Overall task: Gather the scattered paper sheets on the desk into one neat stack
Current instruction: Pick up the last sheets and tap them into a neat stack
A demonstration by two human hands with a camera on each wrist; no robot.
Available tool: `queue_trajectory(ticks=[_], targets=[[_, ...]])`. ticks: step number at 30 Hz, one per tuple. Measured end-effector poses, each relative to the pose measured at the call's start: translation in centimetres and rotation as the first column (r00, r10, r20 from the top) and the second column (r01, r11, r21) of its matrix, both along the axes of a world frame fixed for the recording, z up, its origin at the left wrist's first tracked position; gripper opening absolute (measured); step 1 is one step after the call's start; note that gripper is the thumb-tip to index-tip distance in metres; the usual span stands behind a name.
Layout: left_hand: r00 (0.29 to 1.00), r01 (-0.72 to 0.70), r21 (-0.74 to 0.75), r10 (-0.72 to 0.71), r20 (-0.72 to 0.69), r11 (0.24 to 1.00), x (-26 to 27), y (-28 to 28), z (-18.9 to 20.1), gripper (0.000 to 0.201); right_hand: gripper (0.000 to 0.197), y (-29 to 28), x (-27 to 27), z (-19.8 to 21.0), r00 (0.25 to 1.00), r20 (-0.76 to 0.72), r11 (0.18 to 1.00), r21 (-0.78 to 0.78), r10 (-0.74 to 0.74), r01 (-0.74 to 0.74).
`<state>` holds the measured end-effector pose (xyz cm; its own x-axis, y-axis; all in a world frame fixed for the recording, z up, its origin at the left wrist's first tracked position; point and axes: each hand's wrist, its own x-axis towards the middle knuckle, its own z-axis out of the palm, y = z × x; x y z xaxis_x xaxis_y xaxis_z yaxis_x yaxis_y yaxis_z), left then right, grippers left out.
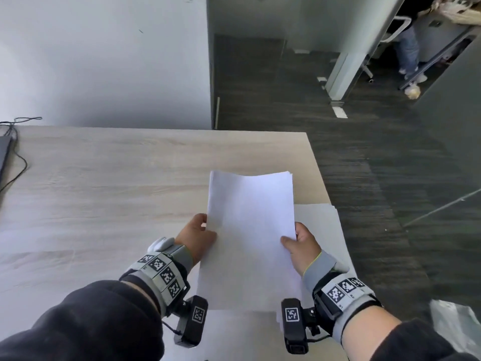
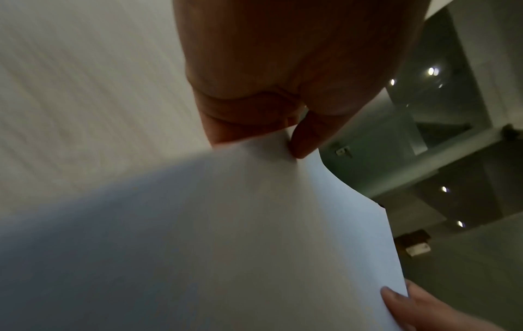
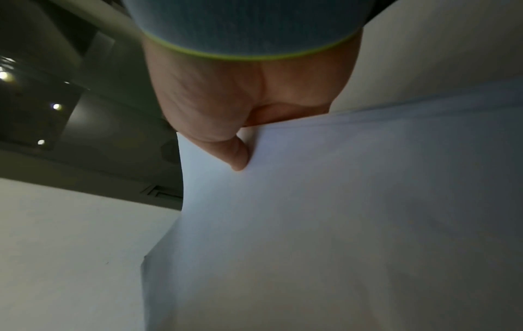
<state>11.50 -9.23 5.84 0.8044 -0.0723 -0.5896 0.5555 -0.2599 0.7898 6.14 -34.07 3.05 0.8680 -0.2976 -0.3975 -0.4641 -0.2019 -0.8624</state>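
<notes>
Two hands hold a bundle of plain white paper sheets (image 1: 251, 238) above the right end of a desk (image 1: 117, 183) topped with pale, fine-grained wood laminate. The bundle is a tall rectangle, smooth and matte, unprinted on the side that shows; its far edge bows in a gentle wave, and a few sheet edges fan out slightly at the far right corner, so the sheets are not quite flush. The left hand (image 1: 196, 235) grips the bundle's left edge, thumb lying on top and fingers curled beneath; the left wrist view shows the thumb tip pressed against the paper (image 2: 226, 235), which dimples slightly there. The right hand (image 1: 302, 246) pinches the right edge the same way, thumb over the top sheet; the right wrist view shows its thumb pressing into the paper (image 3: 325, 212), with thin layered edges visible near the palm. More white sheets (image 1: 318, 225) lie flat on the desk under and to the right of the held bundle, reaching the desk's right edge, and another lies at the near edge between the wrists. Both wrists wear grey fabric bands with black-and-white square markers and small black boxes. A thin black cable (image 1: 15, 142) loops over the desk's far left corner. Dark ribbed carpet (image 1: 364, 157) covers the floor beyond.
</notes>
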Motion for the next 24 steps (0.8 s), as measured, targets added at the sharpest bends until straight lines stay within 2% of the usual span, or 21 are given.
queue_trajectory(ticks=[4,7,11,12,14,16,17,19,21,22,24], targets=[[0.978,0.176,0.001,-0.175,-0.112,0.984,-1.5,-5.6,-2.2,0.026,0.024,-5.2,-2.4,-1.0,0.992,-0.067,0.989,-0.106,-0.111,0.103],[0.958,0.253,0.019,-0.247,-0.148,0.967,-2.1,-9.0,-3.4,0.021,0.021,-8.6,-3.6,-1.7,0.980,-0.106,0.976,-0.158,-0.168,0.151],[0.935,0.336,0.132,-0.313,-0.168,0.932,-2.3,-11.9,-4.4,0.011,0.019,-11.8,-4.6,-2.1,0.977,-0.148,0.973,-0.196,-0.152,0.121],[0.934,0.341,0.182,-0.312,-0.172,0.922,-2.3,-12.0,-4.6,0.013,0.018,-12.3,-4.7,-2.3,0.978,-0.161,0.970,-0.221,-0.136,0.098],[0.941,0.335,0.276,-0.308,-0.140,0.901,-2.4,-12.6,-5.2,0.030,0.020,-13.8,-5.0,-3.1,0.968,-0.196,0.940,-0.329,-0.158,0.087],[0.956,0.292,0.289,-0.279,-0.085,0.912,-2.3,-12.6,-6.1,0.043,0.030,-15.1,-5.3,-3.9,0.942,-0.248,0.887,-0.451,-0.226,0.094],[0.962,0.272,0.280,-0.262,-0.070,0.921,-2.3,-12.7,-6.5,0.041,0.036,-15.8,-5.5,-4.2,0.927,-0.275,0.877,-0.469,-0.256,0.103],[0.969,0.247,0.283,-0.233,-0.082,0.927,-2.3,-12.9,-7.6,0.029,0.050,-16.6,-5.6,-4.6,0.916,-0.302,0.894,-0.434,-0.265,0.116],[0.969,0.244,0.237,-0.227,-0.095,0.940,-2.4,-14.0,-7.4,0.020,0.058,-17.3,-5.4,-5.2,0.910,-0.321,0.941,-0.295,-0.263,0.167],[0.970,0.240,0.199,-0.226,-0.093,0.950,-2.6,-14.4,-6.8,0.017,0.057,-17.4,-5.3,-5.4,0.907,-0.332,0.957,-0.215,-0.260,0.196],[0.971,0.234,0.149,-0.224,-0.081,0.961,-2.9,-15.6,-5.7,0.012,0.043,-17.7,-5.4,-6.1,0.893,-0.385,0.972,-0.112,-0.233,0.206]])
